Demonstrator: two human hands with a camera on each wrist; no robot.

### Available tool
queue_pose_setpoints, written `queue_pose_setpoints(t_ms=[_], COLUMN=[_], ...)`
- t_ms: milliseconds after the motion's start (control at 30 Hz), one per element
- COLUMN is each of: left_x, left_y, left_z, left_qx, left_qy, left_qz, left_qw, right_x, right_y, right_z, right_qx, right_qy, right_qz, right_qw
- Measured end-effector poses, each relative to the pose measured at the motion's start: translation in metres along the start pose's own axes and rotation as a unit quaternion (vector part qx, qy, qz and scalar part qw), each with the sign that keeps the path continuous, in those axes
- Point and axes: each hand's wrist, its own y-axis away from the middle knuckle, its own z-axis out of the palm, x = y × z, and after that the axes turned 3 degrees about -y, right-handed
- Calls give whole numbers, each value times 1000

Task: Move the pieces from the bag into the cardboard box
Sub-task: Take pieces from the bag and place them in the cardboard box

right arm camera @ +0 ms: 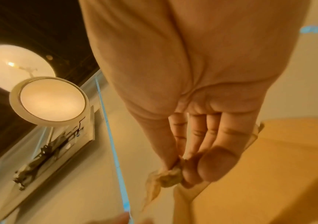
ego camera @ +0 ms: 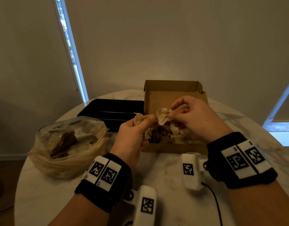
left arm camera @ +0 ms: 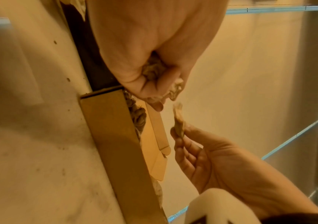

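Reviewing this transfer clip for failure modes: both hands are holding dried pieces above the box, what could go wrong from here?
1. The right hand only pinches a thin pale piece at its edge; it looks brittle and might tear or slip.
2. The left hand grips a crumpled piece near the cardboard box left wall; a drop could land on the table or the black tray.
3. The bag sits slumped open; an elbow could spill it.
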Motion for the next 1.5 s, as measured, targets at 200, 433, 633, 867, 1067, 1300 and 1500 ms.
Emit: queue_pose_setpoints(t_ms=[200, 433, 633, 867, 1067, 1300, 1500], left_x=[-3, -4, -2, -1, 2, 2, 4], left_y=[-8, -9, -8, -7, -5, -4, -3], left_z=[-7, -5, -6, -5, -5, -5, -2], left_qx=[49, 51, 47, 54, 49, 33, -2], left_qy=[17, 12, 8, 6, 8, 11, 12], left_qz=[-20, -29, -34, -34, -33, -12, -11], left_qw=[998, 998, 998, 998, 998, 999, 1000], right_x=[10, 16, 20, 21, 10, -21, -12], right_y=[-26, -52, -49, -39, -28, 3, 4], right_z=[-9, 6, 4, 15, 7, 20, 35], right_qx=[14, -21, 11, -106, -121, -103, -93], right_qy=[111, 267, 316, 360, 359, 117, 32], right_qz=[105, 154, 126, 126, 94, -53, -92], right_qw=[988, 951, 940, 918, 921, 986, 991])
